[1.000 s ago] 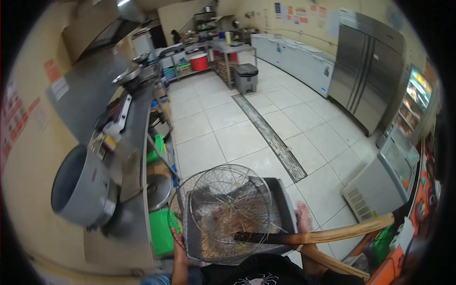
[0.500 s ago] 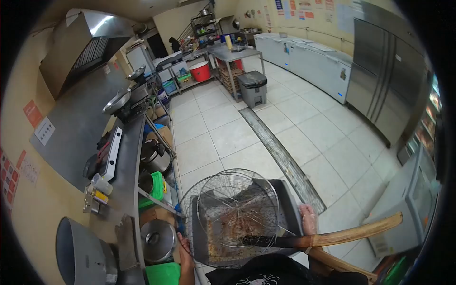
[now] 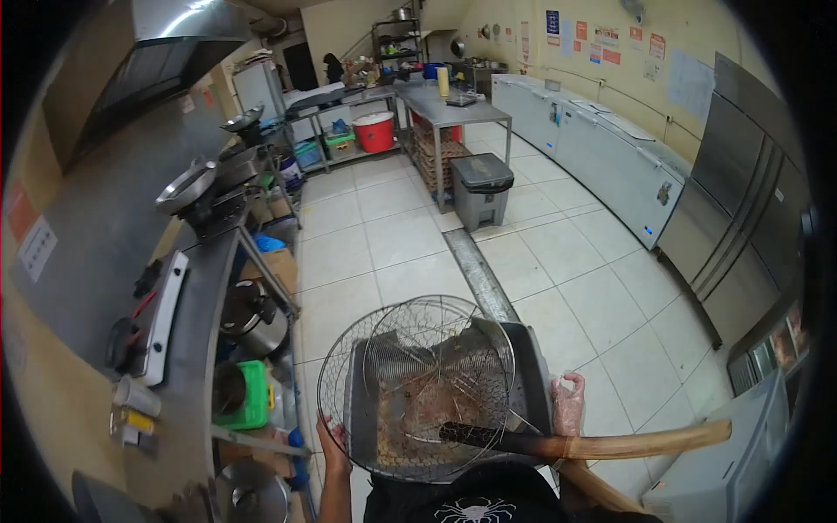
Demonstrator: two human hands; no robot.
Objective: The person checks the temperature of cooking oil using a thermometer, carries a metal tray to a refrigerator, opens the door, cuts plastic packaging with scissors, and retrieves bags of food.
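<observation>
1. At far left, a clear pitcher (image 3: pixel 139 397) is standing on a steel counter (image 3: pixel 207 261), by the edge along the wall, with a white stove (image 3: pixel 167 327) sitting just beyond it.
2. Below the counter, a green-rimmed box (image 3: pixel 254 408) and a silver pot (image 3: pixel 264 336) are resting near its aisle edge.
3. The worker's bare left hand (image 3: pixel 334 446) is pressing against the left wall of a grey tub (image 3: pixel 528 366); its grip is partly hiding behind wire, so whether the fingers are closing cannot be told.
4. The tub is sitting between both hands, directly before the worker's black top (image 3: pixel 410 504); yellowish crumbs (image 3: pixel 394 449) are lying toward its near left corner.
5. Two overlapping wire strainers (image 3: pixel 438 375) are lying across the tub, their rims jutting past its left edge.
6. The right hand (image 3: pixel 568 408), wearing a clear glove, is bending its fingers at the tub's right edge; whether it is closing on the rim cannot be told.
7. Two wooden handles (image 3: pixel 649 441) are reaching over the tub's near right corner, the upper one passing by the gloved hand.
8. Beyond, white freezers (image 3: pixel 602 144) are lining the right wall.
</observation>
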